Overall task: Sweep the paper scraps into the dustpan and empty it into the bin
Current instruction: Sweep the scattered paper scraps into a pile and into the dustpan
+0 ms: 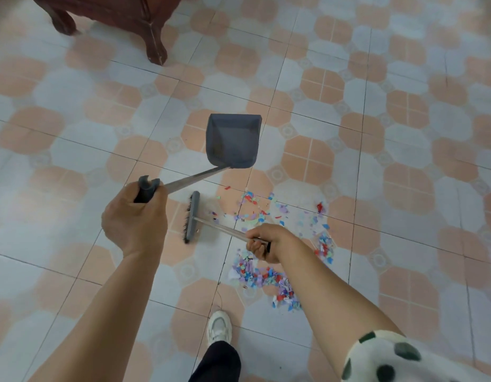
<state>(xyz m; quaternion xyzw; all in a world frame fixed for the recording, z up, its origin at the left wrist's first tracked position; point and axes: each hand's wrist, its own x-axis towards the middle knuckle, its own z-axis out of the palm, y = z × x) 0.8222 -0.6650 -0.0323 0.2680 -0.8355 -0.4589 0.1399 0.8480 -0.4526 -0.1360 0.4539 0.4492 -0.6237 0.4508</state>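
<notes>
Head view | your right arm hides some paper scraps (255, 274) | left hand (135, 219) grips dustpan (232, 140) handle | right hand (262, 245) grips broom (192, 216) handle

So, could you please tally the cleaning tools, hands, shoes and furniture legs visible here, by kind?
Cleaning tools: 2, the dustpan and the broom
Hands: 2, left hand and right hand
Shoes: 1, white shoe
Furniture legs: 2, and
Total: 7
</notes>
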